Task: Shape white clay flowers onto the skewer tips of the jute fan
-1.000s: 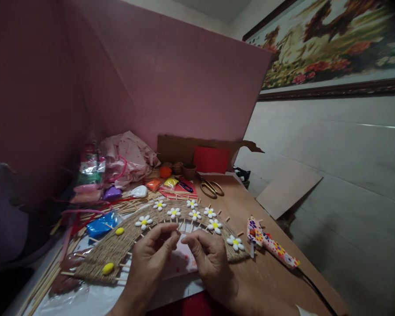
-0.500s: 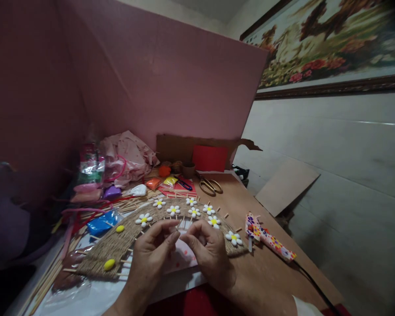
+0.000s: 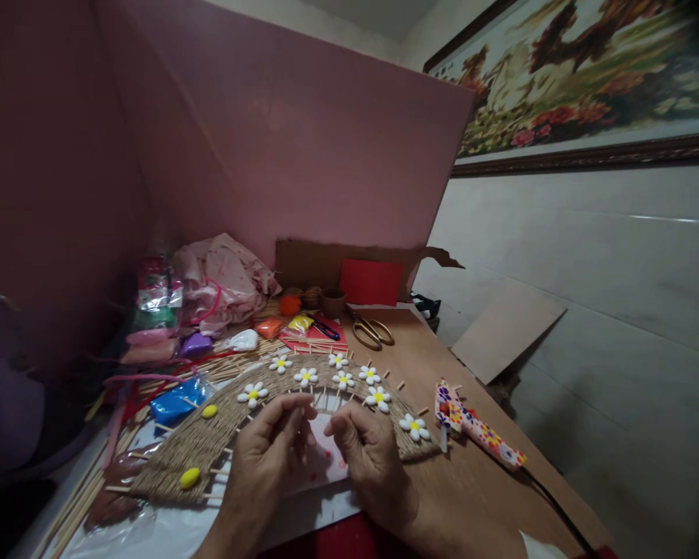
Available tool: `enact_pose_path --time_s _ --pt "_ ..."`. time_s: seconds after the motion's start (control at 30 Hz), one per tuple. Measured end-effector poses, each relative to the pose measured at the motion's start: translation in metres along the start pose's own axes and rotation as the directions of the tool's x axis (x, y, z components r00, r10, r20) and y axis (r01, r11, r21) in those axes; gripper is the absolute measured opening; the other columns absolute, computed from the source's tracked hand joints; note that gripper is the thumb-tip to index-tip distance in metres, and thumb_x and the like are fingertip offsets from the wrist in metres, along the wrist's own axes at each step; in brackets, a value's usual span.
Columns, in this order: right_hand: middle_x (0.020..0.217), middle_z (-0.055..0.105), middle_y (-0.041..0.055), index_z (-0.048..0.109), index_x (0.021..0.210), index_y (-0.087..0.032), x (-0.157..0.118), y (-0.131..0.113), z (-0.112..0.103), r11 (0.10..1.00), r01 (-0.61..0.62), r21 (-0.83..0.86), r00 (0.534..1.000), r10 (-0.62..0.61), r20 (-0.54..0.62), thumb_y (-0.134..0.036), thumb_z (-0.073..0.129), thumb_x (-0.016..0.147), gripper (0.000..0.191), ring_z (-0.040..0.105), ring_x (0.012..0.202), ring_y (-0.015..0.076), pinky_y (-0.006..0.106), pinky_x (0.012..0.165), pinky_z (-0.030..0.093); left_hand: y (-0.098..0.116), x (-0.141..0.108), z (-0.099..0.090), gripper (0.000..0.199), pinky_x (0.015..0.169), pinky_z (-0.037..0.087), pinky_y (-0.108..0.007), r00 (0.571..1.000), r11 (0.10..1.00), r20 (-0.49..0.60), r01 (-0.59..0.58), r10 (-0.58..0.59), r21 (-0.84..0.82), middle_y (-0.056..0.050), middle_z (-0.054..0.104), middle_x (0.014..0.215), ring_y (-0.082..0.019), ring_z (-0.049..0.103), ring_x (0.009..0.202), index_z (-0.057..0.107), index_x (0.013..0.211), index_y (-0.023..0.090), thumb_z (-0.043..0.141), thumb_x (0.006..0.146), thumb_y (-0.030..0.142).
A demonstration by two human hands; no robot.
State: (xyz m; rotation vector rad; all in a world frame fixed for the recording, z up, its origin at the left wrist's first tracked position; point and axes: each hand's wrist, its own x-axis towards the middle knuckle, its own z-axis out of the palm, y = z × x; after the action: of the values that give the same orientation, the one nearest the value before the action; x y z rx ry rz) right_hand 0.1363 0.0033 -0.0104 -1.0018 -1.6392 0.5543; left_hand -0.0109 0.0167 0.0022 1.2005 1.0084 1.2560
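My left hand [image 3: 268,450] is raised over the near edge of a woven twine arch [image 3: 221,435], its fingers curled with the tips close together. Facing it across a small gap is my right hand [image 3: 368,458], thumb bent against curled fingers. Whatever either hand pinches is too small or hidden to name. White flowers with yellow centres, such as one at the right end [image 3: 413,427], lie on the arch. Two yellow ovals [image 3: 189,477] without petals sit on its left part. Thin sticks poke out along both edges of the arch.
Gold-handled scissors [image 3: 373,334] lie behind the arch. A flower-patterned glue gun [image 3: 478,431] with a black cord rests at the right. Bagged clay, including a blue pack [image 3: 180,398], and thin sticks spread at the left. A red card [image 3: 371,282] stands at the back.
My hands have moved slightly apart, their fingertips turned more inward. The arch appears shifted a little down and left in the view.
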Motion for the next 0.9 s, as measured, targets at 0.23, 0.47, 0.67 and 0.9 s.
enact_pose_path --time_s 0.23,0.47,0.67,0.9 --pt "0.056 0.048 -0.0032 0.059 0.072 -0.016 -0.0001 -0.0038 -0.0004 1.0 0.018 -0.013 1.0 -0.018 0.0 -0.029 0.045 0.09 0.027 0.046 0.052 0.0082 0.02 0.052 0.033 -0.0034 -0.0009 0.0011 0.031 0.044 0.033 -0.018 0.999 0.992 -0.005 -0.042 0.043 0.121 0.003 0.048 0.053 -0.009 0.042 0.048 0.068 0.083 0.016 0.06 0.075 0.044" --pt "0.055 0.043 -0.0058 0.049 0.068 -0.018 0.0007 -0.0028 0.0014 0.998 -0.056 0.021 0.994 0.058 -0.096 -0.032 0.058 0.082 0.021 0.039 0.049 0.008 0.02 0.048 0.031 -0.0055 0.0027 0.0013 0.027 0.049 0.039 -0.02 0.998 0.997 -0.028 -0.051 0.052 0.061 0.002 0.057 0.063 -0.011 0.048 0.054 0.063 0.087 0.018 0.066 0.07 0.04" --pt "0.053 0.043 -0.0048 0.052 0.066 -0.017 0.0014 -0.0035 0.0008 0.999 -0.031 0.038 0.999 0.032 -0.023 -0.034 0.047 0.088 0.028 0.041 0.049 0.0082 0.02 0.048 0.031 -0.004 0.0035 -0.001 0.028 0.051 0.039 -0.021 0.998 0.987 -0.03 -0.045 0.051 0.155 0.0 0.059 0.066 -0.011 0.048 0.056 0.068 0.087 0.018 0.064 0.072 0.041" --pt "0.053 0.042 -0.0042 0.054 0.065 -0.016 0.0003 -0.003 -0.0012 1.0 0.0 0.013 1.0 0.001 -0.021 -0.032 0.042 0.091 0.033 0.043 0.048 0.0076 0.02 0.049 0.031 -0.0078 0.0028 0.0015 0.029 0.043 0.034 -0.018 1.0 1.0 -0.019 0.021 -0.021 0.023 0.003 0.054 0.058 -0.008 0.043 0.047 0.067 0.086 0.017 0.068 0.068 0.04"
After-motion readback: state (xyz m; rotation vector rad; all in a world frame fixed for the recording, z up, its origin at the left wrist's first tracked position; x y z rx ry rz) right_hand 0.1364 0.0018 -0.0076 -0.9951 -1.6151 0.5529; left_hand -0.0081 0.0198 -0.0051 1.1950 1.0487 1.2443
